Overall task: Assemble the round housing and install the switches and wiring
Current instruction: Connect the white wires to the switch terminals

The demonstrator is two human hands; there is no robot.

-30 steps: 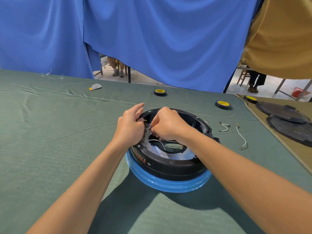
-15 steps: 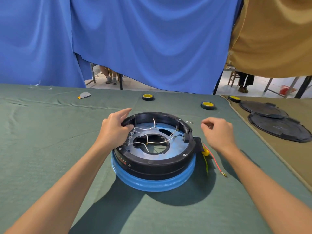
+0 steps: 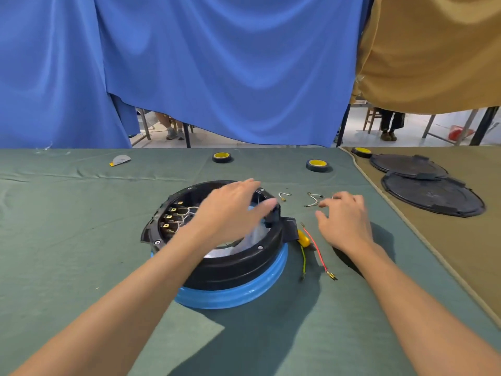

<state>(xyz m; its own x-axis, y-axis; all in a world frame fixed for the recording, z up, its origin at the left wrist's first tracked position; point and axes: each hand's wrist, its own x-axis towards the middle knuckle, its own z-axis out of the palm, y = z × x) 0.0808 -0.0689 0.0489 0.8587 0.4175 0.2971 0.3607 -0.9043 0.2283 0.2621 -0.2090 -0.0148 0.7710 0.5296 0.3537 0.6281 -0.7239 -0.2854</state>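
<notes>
Left hand (image 3: 233,210), fingers straight and spread, blurred, lies over the round black housing (image 3: 238,267) at frame centre, which sits on a blue ring (image 3: 244,297). Right hand (image 3: 344,222), loosely curled and holding nothing, hangs right of it, near the white jumper wires (image 3: 313,201).

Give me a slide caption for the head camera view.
Left hand hovers over the black round housing; right hand beside loose white wires on the green cloth.
</notes>
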